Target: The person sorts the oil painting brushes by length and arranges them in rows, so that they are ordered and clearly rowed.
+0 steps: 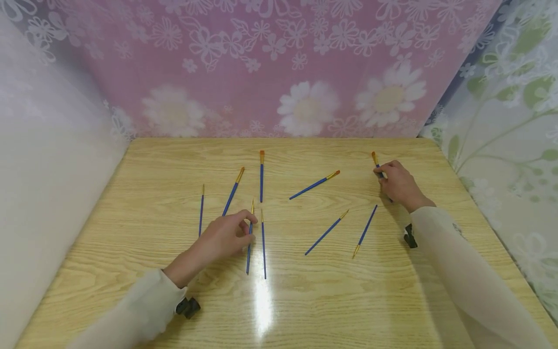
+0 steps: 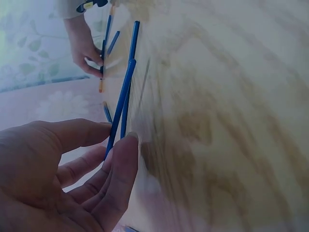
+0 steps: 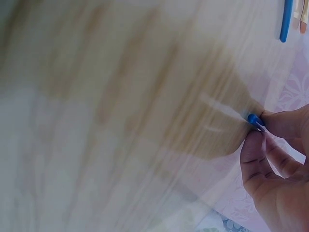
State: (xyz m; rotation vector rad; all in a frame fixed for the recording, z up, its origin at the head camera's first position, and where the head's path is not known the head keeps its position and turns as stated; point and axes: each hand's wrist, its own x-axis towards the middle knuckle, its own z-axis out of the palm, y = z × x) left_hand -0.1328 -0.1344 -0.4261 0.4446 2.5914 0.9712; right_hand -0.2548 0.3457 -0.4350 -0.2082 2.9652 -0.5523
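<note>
- Brush in the left hand [image 1: 226, 235], the brush itself [image 1: 248, 261]: blue handle, gold ferrule
- Brush [image 1: 376, 160] in the right hand [image 1: 398, 184]: blue, gold, orange-brown bristles
- Loose brushes [image 1: 261, 182]: blue handles, gold ferrules; orange-brown bristles on the wider ones
- Desk [image 1: 144, 203]: pale yellow-tan, wood-grain streaks
- Backdrop [image 1: 244, 92]: pink, white outlined flowers, white daisies with pale yellow centres
- Right-side covering [image 1: 501, 150]: whitish, green leaves, white flowers
- Sleeves [image 1: 457, 266]: plain cream
- Wrist devices [image 1: 188, 308]: black

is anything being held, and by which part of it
The right grip pinches a brush by its blue handle, near the gold collar. The left grip is at another brush's handle; whether it holds it is unclear.
</note>
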